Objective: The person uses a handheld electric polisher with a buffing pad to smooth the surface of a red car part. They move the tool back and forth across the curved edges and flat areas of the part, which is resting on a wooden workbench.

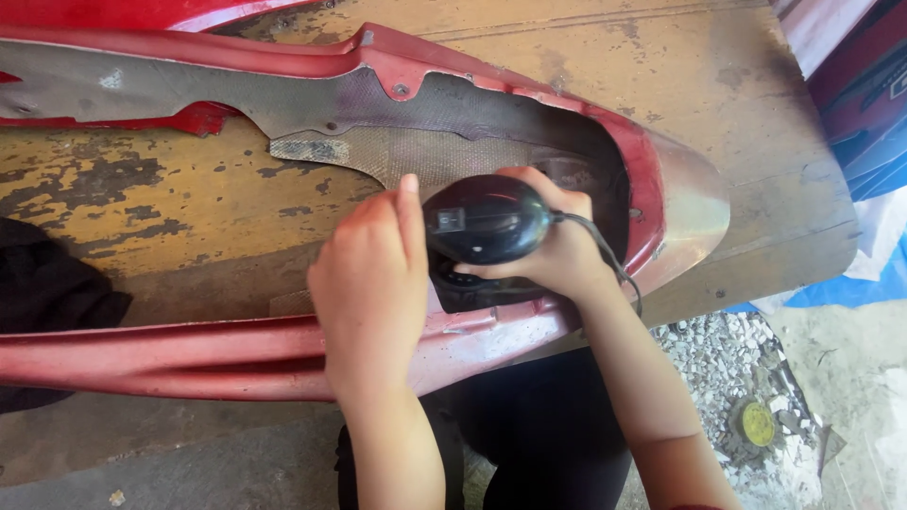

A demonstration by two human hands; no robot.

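A: Biggest first?
B: Worn wooden surface (189, 203), yellow paint flaking. On it, red bodywork shell (170, 354), lying inside-up, grey woven lining exposed. Probably flipped to get at the inner face.

A: Tool?
B: Black handheld power tool (487, 222), rounded body, switch on top, down inside the shell's rounded tail end. Black cord (605, 250) trailing off the back, over the right wrist, out of the working area.

A: Hands?
B: Right hand (557, 250) wrapped round the tool body from the far side, fingers closed on it. Left hand (370, 293) closed too, thumb up against the tool's near end, heel on the shell's lower red edge. Looks like steadying both tool and shell; full grip or mere bracing not clear, fingers hidden under the palm.

A: Anything unreadable?
B: Working end of the tool hidden beneath its body and the hands; contact point with the lining not visible. Shell cut off at the left edge. Off the surface, gravel floor (727, 354) with a small yellow disc (758, 424), kind not discernible. Red and blue items at far right cropped.
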